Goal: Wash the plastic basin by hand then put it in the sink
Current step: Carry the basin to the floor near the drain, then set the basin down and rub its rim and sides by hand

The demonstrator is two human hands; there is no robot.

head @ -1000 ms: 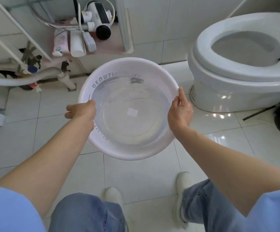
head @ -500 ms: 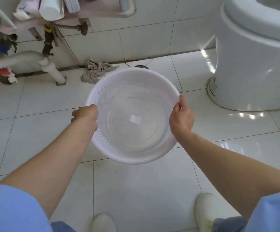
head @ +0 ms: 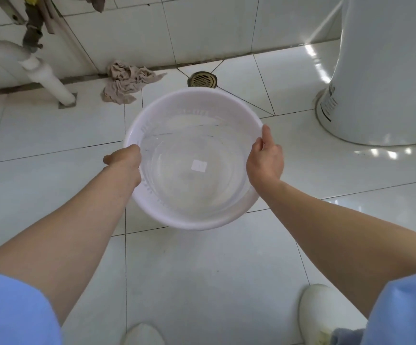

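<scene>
Basin [head: 189, 215] now lower, nearer floor drain [head: 202, 79] at 12 o'clock. Left hand [head: 125, 163], right hand [head: 264, 160] fingers clamped on rim. Water inside; pouring out likely next.

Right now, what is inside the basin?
The basin holds clear water; a small white square shows on its bottom. The left hand and right hand cover parts of the rim, so the inside wall there is hidden.

Blue short sleeves [head: 10, 310], white shoes [head: 317, 312], jeans [head: 346, 336]
</scene>
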